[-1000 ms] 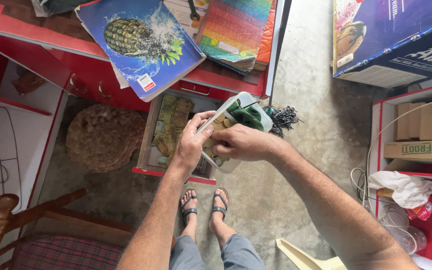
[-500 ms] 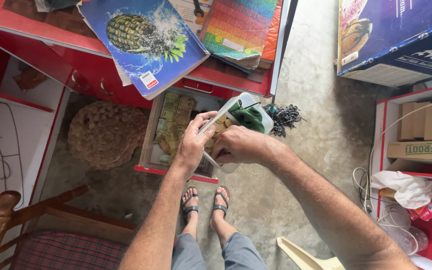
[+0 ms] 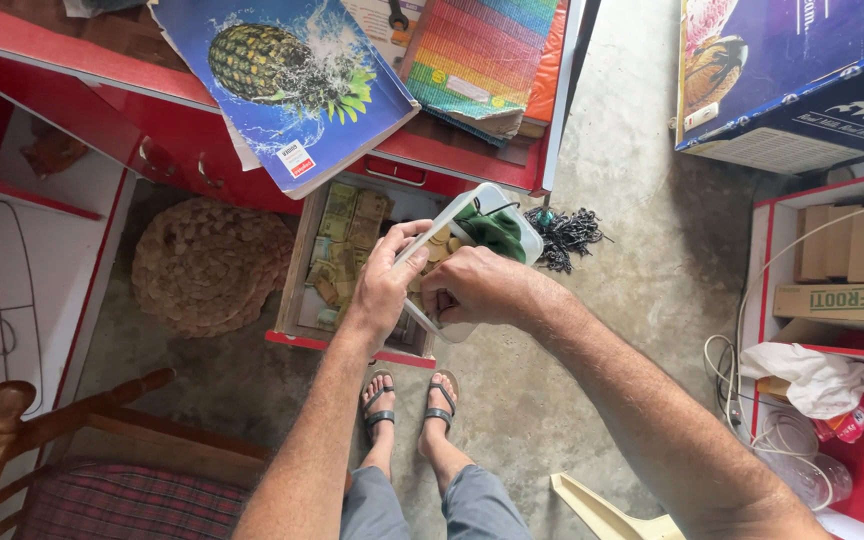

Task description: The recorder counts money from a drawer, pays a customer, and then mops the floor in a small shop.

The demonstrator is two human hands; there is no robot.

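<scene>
Left hand: my left hand (image 3: pixel 384 290) grips the near long edge of the clear plastic box (image 3: pixel 472 250), thumb along the rim, fingers curled shut on its side.
Right hand: my right hand (image 3: pixel 472 290) is closed over the near end of the same box, fingers folded down; I cannot tell what they pinch inside.
Clear plastic box: held tilted in both hands, just above the open drawer (image 3: pixel 352 330); it holds a green cloth (image 3: pixel 492 232) at its far end and some coins (image 3: pixel 440 248) nearer my hands.
Open drawer: pulled out from the red surface (image 3: pixel 452 160), directly under the box; paper notes (image 3: pixel 347 245) lie in rows inside it.
Pineapple book (image 3: pixel 287 75): on the red surface, beyond the drawer and to its left, one corner hanging over the edge.
Rainbow-striped book (image 3: pixel 477 55): on the same surface, beyond the drawer and to its right.
Black cord bundle (image 3: pixel 567 235): on the concrete floor (image 3: pixel 612 330), just right of the box.
Woven round mat (image 3: pixel 212 265): on the floor, left of the drawer, under the red surface.
Feet: my sandalled feet (image 3: pixel 407 400) stand on the floor right in front of the drawer.
Wooden chair (image 3: pixel 72 450): near me, well left of the drawer, with a plaid seat.
Blue carton (image 3: pixel 792 80): well right of the drawer, at the far side.
</scene>
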